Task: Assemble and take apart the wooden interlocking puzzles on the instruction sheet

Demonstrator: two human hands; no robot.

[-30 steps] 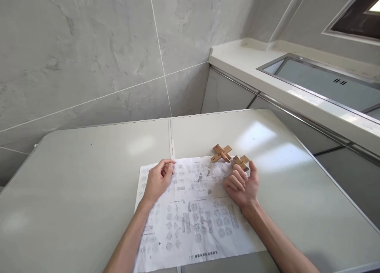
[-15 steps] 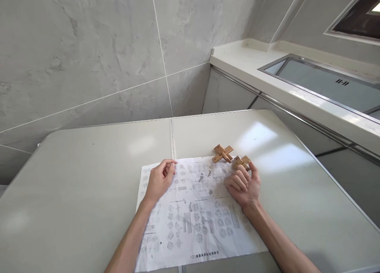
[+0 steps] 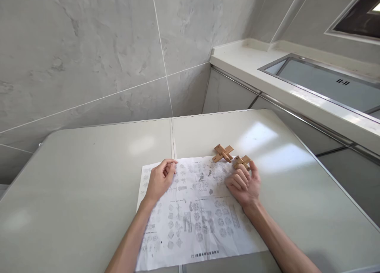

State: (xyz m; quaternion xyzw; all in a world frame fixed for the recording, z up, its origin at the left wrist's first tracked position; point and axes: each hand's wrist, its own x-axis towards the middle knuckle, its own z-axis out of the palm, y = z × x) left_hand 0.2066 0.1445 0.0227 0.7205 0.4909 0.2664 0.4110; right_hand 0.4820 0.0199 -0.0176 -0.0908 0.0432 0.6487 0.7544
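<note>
A creased instruction sheet [image 3: 204, 241] with printed diagrams lies flat on the table. On its upper left part rests my left hand [image 3: 162, 179], fingers curled in and thumb against them, with nothing visible in it. My right hand [image 3: 244, 185] rests at the sheet's right side, its fingers folded and its thumb raised; I see nothing in it. Just beyond its fingers is a small wooden puzzle assembly [image 3: 244, 161], partly hidden by the hand. Left of that, at the sheet's top edge, stands a cross-shaped assembly of wooden puzzle pieces [image 3: 223, 153].
The pale table [image 3: 83, 194] has a seam down its middle and abuts a grey tiled wall [image 3: 89, 47]. At the right runs a white counter [image 3: 237, 57] with an inset glass-topped panel [image 3: 320, 77], above grey cabinets [image 3: 228, 89].
</note>
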